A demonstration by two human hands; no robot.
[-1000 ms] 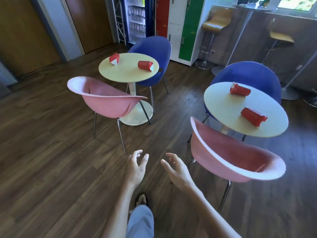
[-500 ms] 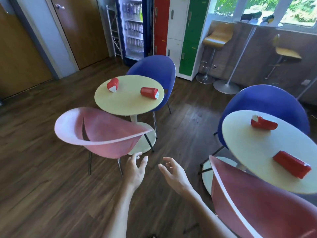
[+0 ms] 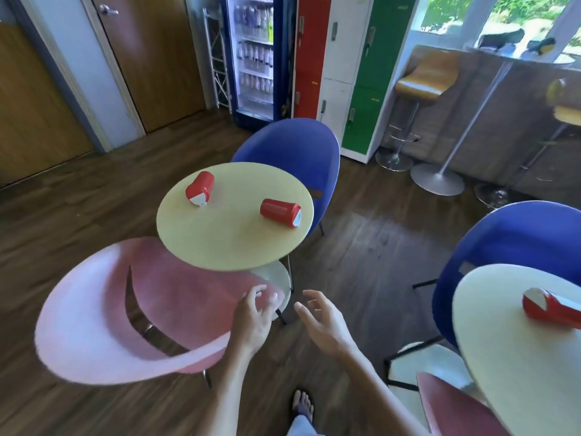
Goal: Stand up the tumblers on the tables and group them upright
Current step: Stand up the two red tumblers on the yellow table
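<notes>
Red tumblers (image 3: 200,187) (image 3: 280,212) lie toppled on the round worktop (image 3: 232,243) beyond both grips; left grip (image 3: 254,316) and right grip (image 3: 320,319) hover loose-fingered, holding nothing; a third tumbler (image 3: 550,309) lies far right.

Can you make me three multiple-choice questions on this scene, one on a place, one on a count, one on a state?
1. Where do two red tumblers lie together?
A. on the far round table
B. on the pink chair
C. on the floor

2. How many red tumblers show in all?
A. one
B. three
C. five

3. How are the hands?
A. both open, holding nothing
B. each gripping a tumbler
C. both pressed on a table

Key: 1 A, both tumblers lie on the far table. 2 B, a third lies on the near table. 3 A, left hand and right hand have loose fingers.
</notes>
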